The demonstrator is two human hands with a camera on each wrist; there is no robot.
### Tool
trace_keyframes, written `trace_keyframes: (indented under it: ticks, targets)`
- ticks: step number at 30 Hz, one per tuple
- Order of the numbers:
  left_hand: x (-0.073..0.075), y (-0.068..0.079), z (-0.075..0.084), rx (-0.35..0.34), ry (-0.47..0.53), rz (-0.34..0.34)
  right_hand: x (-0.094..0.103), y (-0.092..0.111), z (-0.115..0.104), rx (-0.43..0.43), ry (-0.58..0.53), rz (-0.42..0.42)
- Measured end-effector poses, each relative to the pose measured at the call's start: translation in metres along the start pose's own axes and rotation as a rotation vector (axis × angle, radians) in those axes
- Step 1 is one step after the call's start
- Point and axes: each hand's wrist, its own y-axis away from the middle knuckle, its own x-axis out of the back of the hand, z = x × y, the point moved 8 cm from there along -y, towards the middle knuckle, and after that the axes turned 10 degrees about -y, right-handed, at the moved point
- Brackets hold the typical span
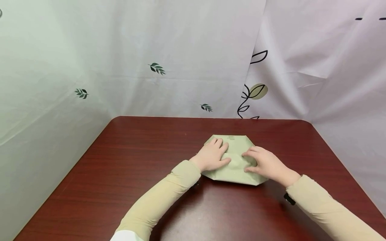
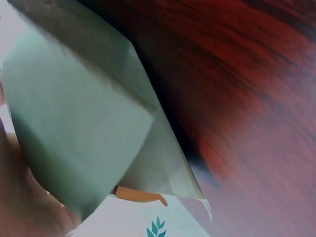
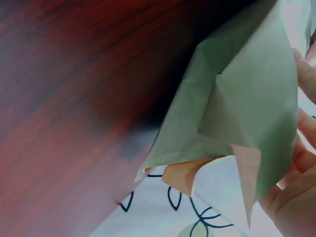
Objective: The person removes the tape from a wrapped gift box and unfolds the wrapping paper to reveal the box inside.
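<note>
A pale green folded paper packet [image 1: 236, 177] lies on the table, its corners tapering in at an angle. My left hand [image 1: 211, 155] rests on its left part with the fingers spread. Over the right part, my right hand [image 1: 265, 164] touches the paper with bent fingers, thumb and fingertips apart. Folded paper [image 2: 84, 113] stands up at the end in the left wrist view, with a crease down the side. A similar raised flap [image 3: 256, 108] with a pointed fold shows in the right wrist view. What lies inside the packet is hidden.
The packet sits on a dark red wooden table [image 1: 135, 150], right of its middle. Behind and beside the table hangs a pale sheet [image 1: 187, 50] with leaf prints. A small dark device [image 1: 289, 199] is strapped at the right wrist.
</note>
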Motion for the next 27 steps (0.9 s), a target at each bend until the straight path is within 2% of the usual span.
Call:
trace_keyframes:
  ticks: [6, 12, 16, 27]
  targets:
    - [0.001, 0.000, -0.001, -0.011, 0.030, 0.016, -0.002, 0.003, -0.003, -0.034, -0.001, -0.072]
    - [0.005, 0.001, -0.001, -0.020, 0.058, 0.043, 0.000, 0.009, -0.013, 0.016, -0.032, -0.122]
    - [0.006, 0.001, -0.001, -0.018, 0.060, 0.031, 0.002, 0.011, -0.020, 0.034, -0.061, -0.173]
    - [0.008, 0.000, -0.002, -0.032, 0.067, -0.005, -0.009, 0.022, -0.043, 0.117, -0.242, -0.383]
